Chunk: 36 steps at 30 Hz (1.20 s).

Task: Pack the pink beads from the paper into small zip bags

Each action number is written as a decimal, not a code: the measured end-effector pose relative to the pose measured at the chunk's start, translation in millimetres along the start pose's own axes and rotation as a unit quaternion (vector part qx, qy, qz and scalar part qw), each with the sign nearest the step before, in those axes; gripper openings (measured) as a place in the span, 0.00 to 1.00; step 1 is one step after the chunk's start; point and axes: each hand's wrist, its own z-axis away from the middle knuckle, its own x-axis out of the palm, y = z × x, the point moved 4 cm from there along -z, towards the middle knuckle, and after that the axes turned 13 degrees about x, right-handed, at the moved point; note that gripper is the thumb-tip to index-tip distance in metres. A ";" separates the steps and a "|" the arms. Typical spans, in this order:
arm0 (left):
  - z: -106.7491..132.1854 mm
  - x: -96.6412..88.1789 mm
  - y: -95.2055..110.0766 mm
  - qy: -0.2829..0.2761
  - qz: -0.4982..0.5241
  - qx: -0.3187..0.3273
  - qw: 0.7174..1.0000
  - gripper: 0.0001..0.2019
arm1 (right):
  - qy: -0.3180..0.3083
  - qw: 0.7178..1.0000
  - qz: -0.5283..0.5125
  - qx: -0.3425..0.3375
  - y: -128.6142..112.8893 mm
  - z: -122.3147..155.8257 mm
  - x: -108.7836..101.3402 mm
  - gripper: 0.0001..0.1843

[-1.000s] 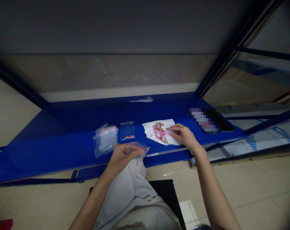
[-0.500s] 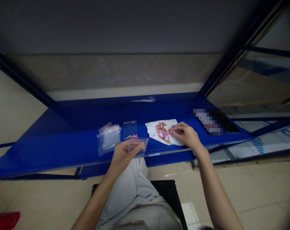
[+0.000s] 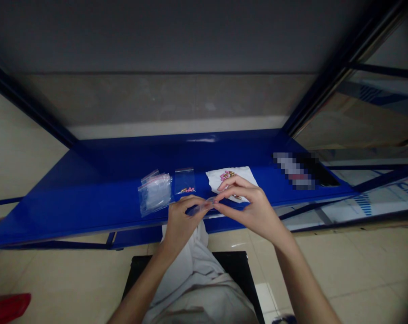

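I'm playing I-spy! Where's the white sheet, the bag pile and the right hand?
White sheet (image 3: 246, 173): head view, bare upper part.
Bag pile (image 3: 155, 193): head view, its middle.
Right hand (image 3: 258, 210): head view, its middle.

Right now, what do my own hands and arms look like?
Your left hand and right hand are both ungloved, with no ring or watch visible. Both forearms are bare as far as they show, without sleeves or visible markings.

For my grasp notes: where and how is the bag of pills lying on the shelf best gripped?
Probably pinch the bag at its far edge, from above: it lies flat, its pills gathered at the near end, and the left hand is near that end.
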 end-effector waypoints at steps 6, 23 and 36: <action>0.4 1.6 7.1 0.017 -0.084 0.047 0.995 0.04 | 0.008 0.998 0.055 0.012 8.7 1.0 5.0 0.05; 1.5 9.5 -4.2 -0.045 0.143 -0.091 0.985 0.07 | -0.048 0.996 0.080 0.011 6.1 5.3 4.4 0.09; -2.2 9.6 -2.9 -0.095 0.237 -0.142 0.956 0.20 | -0.074 0.993 0.097 0.000 5.6 4.8 5.9 0.10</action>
